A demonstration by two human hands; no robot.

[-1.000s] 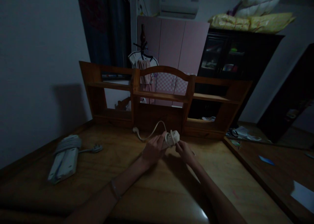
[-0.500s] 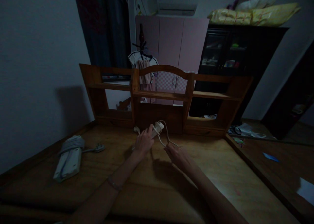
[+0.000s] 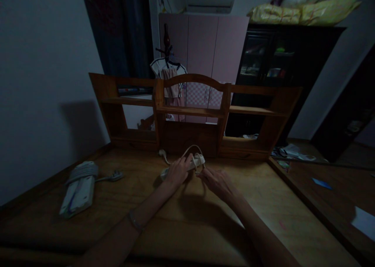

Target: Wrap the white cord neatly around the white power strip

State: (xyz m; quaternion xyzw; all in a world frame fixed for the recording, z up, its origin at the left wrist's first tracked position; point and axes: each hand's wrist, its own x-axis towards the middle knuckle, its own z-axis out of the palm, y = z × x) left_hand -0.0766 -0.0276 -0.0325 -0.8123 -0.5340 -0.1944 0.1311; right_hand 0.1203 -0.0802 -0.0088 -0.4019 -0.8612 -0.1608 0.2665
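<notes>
My left hand [image 3: 177, 172] is closed around the middle of a white power strip [image 3: 200, 160], which is tilted just over the wooden desk [image 3: 152, 220]. A pale cord [image 3: 193, 146] loops up over the strip and wraps around its far end. Beside that end, my right hand [image 3: 216, 182] pinches the cord between thumb and fingers. The cord's plug [image 3: 162, 153] lies on the desk to the left of the strip. Part of the strip is hidden under my left hand.
A second power strip [image 3: 77, 196], wound with its grey cord, lies at the left, its plug [image 3: 117, 175] beside it. A wooden shelf unit [image 3: 190, 111] stands along the desk's back. To the right is a lower brown surface with a blue card [image 3: 321, 183] and white paper [image 3: 364, 222].
My left hand has turned the power strip flatter, its far end shifting right and down. My right hand has moved slightly right with the cord, and the loop sits differently around the strip.
</notes>
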